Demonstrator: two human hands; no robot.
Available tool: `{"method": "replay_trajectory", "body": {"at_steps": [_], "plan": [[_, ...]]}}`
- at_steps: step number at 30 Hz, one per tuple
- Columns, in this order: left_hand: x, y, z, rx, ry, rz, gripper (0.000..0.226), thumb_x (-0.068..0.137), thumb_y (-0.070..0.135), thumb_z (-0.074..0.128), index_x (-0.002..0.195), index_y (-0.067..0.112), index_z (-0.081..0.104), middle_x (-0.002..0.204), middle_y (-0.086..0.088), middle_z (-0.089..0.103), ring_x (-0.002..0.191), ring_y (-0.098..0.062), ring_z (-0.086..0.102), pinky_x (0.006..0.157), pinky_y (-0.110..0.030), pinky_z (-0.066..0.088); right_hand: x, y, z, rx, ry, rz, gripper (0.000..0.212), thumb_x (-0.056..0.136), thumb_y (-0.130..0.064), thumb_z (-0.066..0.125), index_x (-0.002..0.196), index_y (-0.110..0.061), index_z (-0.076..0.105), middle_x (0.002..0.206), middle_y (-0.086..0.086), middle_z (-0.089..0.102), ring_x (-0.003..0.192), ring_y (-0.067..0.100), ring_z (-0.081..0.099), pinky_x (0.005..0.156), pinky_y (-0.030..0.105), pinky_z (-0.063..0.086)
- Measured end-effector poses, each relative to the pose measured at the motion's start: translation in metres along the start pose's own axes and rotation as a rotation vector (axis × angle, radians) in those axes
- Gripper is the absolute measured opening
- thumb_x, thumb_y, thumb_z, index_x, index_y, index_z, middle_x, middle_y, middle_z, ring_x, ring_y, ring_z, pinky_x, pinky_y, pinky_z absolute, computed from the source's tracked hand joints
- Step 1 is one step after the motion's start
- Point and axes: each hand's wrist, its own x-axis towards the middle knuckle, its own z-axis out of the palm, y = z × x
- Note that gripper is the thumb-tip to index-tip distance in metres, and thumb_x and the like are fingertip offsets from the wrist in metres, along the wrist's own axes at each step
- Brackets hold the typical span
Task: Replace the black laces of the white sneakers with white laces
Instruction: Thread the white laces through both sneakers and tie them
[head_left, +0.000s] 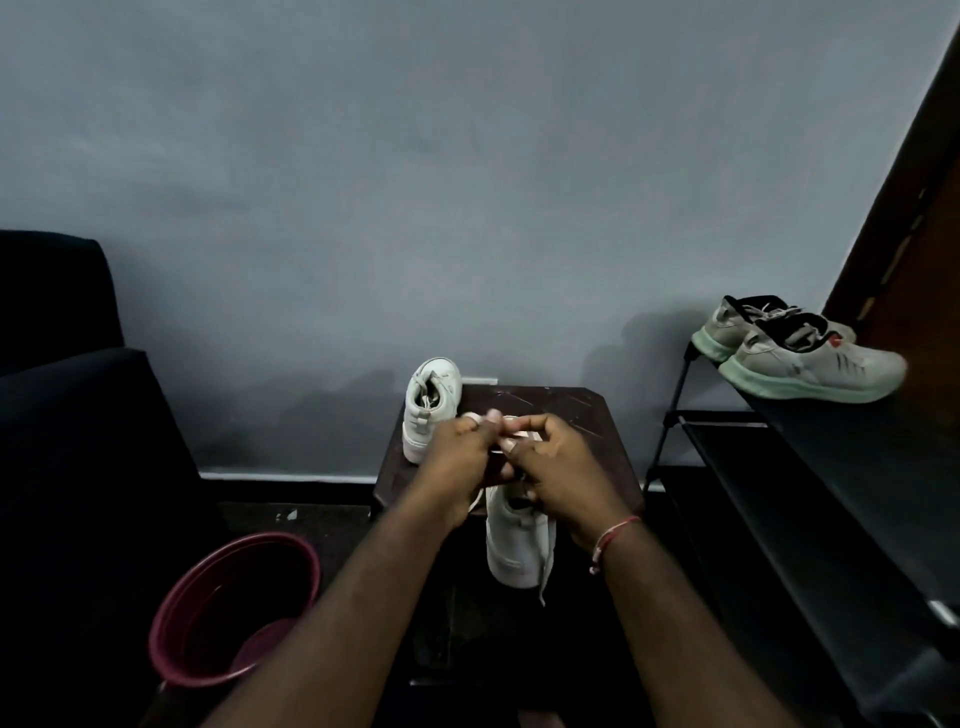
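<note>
Both my hands over the near sneaker, on a small dark table by a grey wall.

From my head view: the dark table (597, 431) stands against the grey wall (467, 182), a maroon bucket (234, 608) on the floor to its left, a black rack (831, 457) to its right. I count two white sneakers — a near sneaker (519, 540) under my hands, a far sneaker (431, 405) at the back-left corner — and two grey trainers (800, 348) on the rack. My left hand (457, 457) and right hand (561, 467) touch, fingers curled together pinching a white lace (519, 434); one lace end (545, 571) dangles beside the near sneaker.
</note>
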Motion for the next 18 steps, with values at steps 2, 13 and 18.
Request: {"method": "replay_trajectory", "body": {"at_steps": [2, 13, 18], "plan": [[0.014, 0.011, -0.012, -0.050, 0.216, 0.099, 0.029, 0.103, 0.023, 0.043, 0.091, 0.003, 0.060, 0.064, -0.008, 0.068, 0.047, -0.013, 0.062, 0.045, -0.022, 0.050, -0.003, -0.001, -0.007, -0.040, -0.031, -0.002, 0.010, 0.096, -0.002, 0.052, 0.104, -0.007, 0.055, 0.066, 0.011, 0.058, 0.036, 0.002, 0.044, 0.035, 0.015, 0.032], [-0.001, -0.017, -0.003, -0.158, -0.107, -0.128, 0.035, 0.097, 0.039, 0.051, 0.085, 0.012, 0.068, 0.060, -0.003, 0.061, 0.048, -0.011, 0.056, 0.053, -0.023, 0.047, 0.001, -0.005, 0.002, -0.054, 0.030, 0.025, 0.039, 0.096, -0.032, 0.057, 0.076, 0.000, 0.064, 0.048, 0.009, 0.056, 0.028, 0.006, 0.039, 0.032, 0.014, 0.028], [0.003, -0.016, -0.009, -0.255, 0.124, -0.053, 0.018, 0.094, 0.017, 0.056, 0.077, 0.017, 0.063, 0.063, -0.001, 0.061, 0.047, -0.010, 0.052, 0.046, -0.020, 0.040, 0.002, 0.000, 0.006, -0.179, -0.044, 0.076, 0.041, 0.099, -0.035, 0.051, 0.088, 0.002, 0.065, 0.056, 0.007, 0.061, 0.032, 0.009, 0.036, 0.034, 0.014, 0.025]]}}
